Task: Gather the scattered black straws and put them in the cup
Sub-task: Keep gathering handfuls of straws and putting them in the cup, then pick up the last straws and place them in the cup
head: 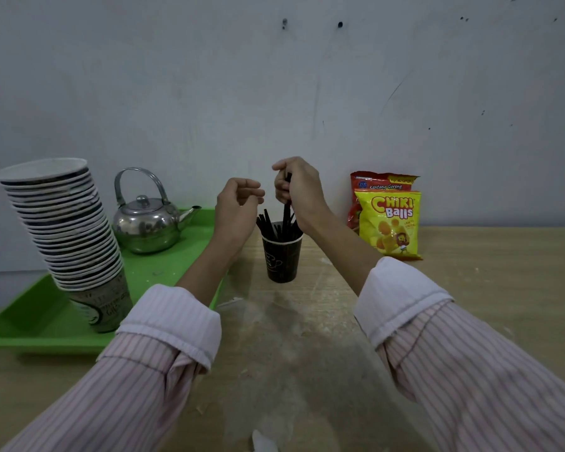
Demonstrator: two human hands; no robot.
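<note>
A dark paper cup (281,260) stands on the wooden table near the wall, with several black straws (265,222) sticking up out of it. My right hand (297,187) is above the cup, fingers closed around a bundle of black straws (287,213) whose lower ends reach into the cup. My left hand (237,207) hovers just left of the cup with its fingers curled apart and nothing in them. No loose straws show on the table.
A green tray (30,324) at the left carries a tall leaning stack of paper cups (62,230) and a steel kettle (149,223). Two snack bags (388,220) lean on the wall to the right of the cup. The table (470,272) runs along the wall.
</note>
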